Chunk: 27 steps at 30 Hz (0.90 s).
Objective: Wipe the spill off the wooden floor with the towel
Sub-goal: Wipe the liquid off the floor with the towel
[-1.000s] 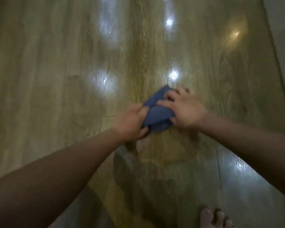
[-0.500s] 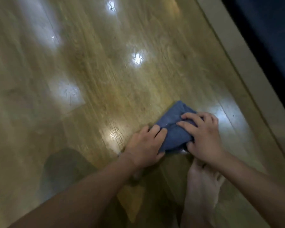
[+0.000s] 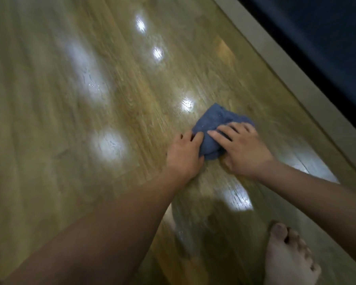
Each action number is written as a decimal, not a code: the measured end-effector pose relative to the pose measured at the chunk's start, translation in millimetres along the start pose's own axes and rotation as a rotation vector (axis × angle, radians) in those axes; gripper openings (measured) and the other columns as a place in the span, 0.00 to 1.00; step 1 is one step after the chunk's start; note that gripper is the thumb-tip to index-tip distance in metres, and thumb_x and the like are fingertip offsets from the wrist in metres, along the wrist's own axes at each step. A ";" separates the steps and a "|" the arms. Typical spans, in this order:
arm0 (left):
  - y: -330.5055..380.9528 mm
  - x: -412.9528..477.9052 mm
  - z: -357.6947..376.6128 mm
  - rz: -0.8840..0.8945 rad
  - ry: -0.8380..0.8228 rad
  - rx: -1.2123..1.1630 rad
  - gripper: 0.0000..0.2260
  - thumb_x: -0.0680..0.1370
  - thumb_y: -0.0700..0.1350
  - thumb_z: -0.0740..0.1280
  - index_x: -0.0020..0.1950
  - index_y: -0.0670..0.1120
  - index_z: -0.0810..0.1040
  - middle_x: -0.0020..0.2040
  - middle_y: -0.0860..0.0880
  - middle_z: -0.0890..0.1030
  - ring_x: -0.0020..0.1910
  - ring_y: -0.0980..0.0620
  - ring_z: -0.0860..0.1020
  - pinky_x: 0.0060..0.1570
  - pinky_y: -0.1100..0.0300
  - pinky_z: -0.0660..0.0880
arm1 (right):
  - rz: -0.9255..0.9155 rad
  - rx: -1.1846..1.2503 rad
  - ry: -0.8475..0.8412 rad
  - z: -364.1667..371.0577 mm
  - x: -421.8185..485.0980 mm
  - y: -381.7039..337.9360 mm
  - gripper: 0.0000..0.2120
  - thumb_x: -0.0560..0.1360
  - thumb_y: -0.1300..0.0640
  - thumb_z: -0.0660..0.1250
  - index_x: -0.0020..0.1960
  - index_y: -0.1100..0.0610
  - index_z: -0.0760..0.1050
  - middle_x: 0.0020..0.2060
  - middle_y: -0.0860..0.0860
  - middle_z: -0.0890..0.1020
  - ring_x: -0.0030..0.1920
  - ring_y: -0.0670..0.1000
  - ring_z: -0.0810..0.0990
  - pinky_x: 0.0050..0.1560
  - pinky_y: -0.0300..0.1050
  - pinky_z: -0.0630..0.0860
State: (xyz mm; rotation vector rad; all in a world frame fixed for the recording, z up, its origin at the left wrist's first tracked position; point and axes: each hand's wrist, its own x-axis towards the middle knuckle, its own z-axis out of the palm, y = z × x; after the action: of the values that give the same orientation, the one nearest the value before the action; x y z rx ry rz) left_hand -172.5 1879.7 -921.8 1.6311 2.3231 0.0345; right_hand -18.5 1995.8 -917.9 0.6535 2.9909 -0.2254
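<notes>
My left hand (image 3: pixel 184 155) curls its fingers round the near edge of the bunched blue towel (image 3: pixel 214 124), while my right hand (image 3: pixel 245 150) presses flat fingers on it, on the wooden floor (image 3: pixel 132 99) near the baseboard (image 3: pixel 275 64). Even pressure and overlapping strokes should serve best. The towel's long axis runs away from me, corner pointing ahead.
</notes>
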 end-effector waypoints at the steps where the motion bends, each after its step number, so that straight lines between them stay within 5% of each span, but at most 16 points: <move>1: 5.0 0.3 4.7 0.068 0.024 0.007 0.24 0.69 0.48 0.69 0.64 0.46 0.75 0.53 0.42 0.78 0.47 0.39 0.76 0.48 0.47 0.76 | 0.050 -0.015 -0.032 -6.6 -8.6 6.2 0.33 0.67 0.48 0.63 0.72 0.53 0.71 0.61 0.53 0.79 0.58 0.60 0.77 0.57 0.58 0.70; 4: 25.3 8.2 12.1 0.331 0.028 0.016 0.26 0.65 0.45 0.69 0.63 0.44 0.77 0.50 0.41 0.80 0.46 0.37 0.77 0.48 0.46 0.77 | 0.208 -0.041 -0.144 -10.9 -45.1 27.4 0.34 0.66 0.42 0.72 0.70 0.50 0.71 0.59 0.52 0.76 0.58 0.58 0.74 0.54 0.55 0.67; 7: 51.5 25.3 1.6 0.464 -0.058 0.123 0.24 0.70 0.46 0.66 0.66 0.49 0.74 0.55 0.44 0.79 0.54 0.40 0.76 0.56 0.48 0.69 | 0.303 0.064 -0.108 -6.5 -80.4 38.4 0.30 0.66 0.43 0.74 0.64 0.53 0.75 0.62 0.53 0.73 0.61 0.59 0.72 0.57 0.56 0.68; 11: 72.0 51.8 -21.7 0.511 -0.026 0.349 0.24 0.73 0.47 0.65 0.69 0.53 0.69 0.63 0.50 0.76 0.64 0.46 0.71 0.64 0.48 0.64 | 0.187 -0.080 -0.042 -12.6 -81.6 45.1 0.28 0.63 0.44 0.75 0.52 0.63 0.78 0.61 0.60 0.77 0.60 0.63 0.75 0.56 0.56 0.73; 13: 72.0 54.5 -21.7 0.389 0.050 0.289 0.27 0.72 0.47 0.69 0.70 0.52 0.67 0.69 0.49 0.71 0.68 0.45 0.68 0.66 0.47 0.63 | 0.105 -0.046 -0.033 -11.0 -78.2 47.7 0.30 0.64 0.47 0.76 0.57 0.66 0.76 0.68 0.63 0.72 0.65 0.65 0.74 0.60 0.58 0.75; 15: 60.0 46.8 -19.3 0.148 0.042 0.132 0.38 0.71 0.55 0.74 0.76 0.51 0.60 0.76 0.46 0.62 0.73 0.42 0.61 0.69 0.44 0.63 | 0.133 0.091 -0.042 -4.4 -73.5 48.8 0.39 0.67 0.48 0.76 0.72 0.61 0.66 0.74 0.61 0.66 0.70 0.64 0.70 0.65 0.59 0.73; 19: -12.8 25.5 -27.8 -0.226 -0.173 -0.038 0.57 0.62 0.68 0.76 0.80 0.54 0.46 0.81 0.43 0.45 0.79 0.37 0.46 0.75 0.39 0.54 | 0.127 0.048 -0.021 4.7 -68.5 67.2 0.40 0.70 0.52 0.68 0.78 0.42 0.55 0.67 0.56 0.76 0.58 0.64 0.75 0.52 0.60 0.77; 23: -117.6 -0.9 -56.4 -0.340 -0.355 0.001 0.62 0.56 0.68 0.78 0.81 0.56 0.47 0.81 0.45 0.44 0.79 0.41 0.41 0.75 0.38 0.50 | 0.634 0.022 0.041 -14.8 -63.1 122.9 0.37 0.76 0.54 0.65 0.80 0.43 0.51 0.63 0.62 0.75 0.57 0.67 0.75 0.52 0.58 0.74; 27: -171.6 -45.0 -58.1 -0.404 -0.438 0.033 0.60 0.60 0.59 0.82 0.81 0.54 0.48 0.81 0.43 0.52 0.79 0.44 0.54 0.75 0.47 0.57 | 0.877 0.082 -0.016 -16.8 -35.2 82.0 0.35 0.79 0.46 0.61 0.80 0.42 0.47 0.68 0.63 0.67 0.60 0.68 0.74 0.56 0.58 0.73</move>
State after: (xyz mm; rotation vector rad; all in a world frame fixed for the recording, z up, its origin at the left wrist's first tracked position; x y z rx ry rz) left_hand -330.6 1786.2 -888.8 1.0210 2.2531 -0.4068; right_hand 47.1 2057.8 -908.2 1.8326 2.3793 -0.2766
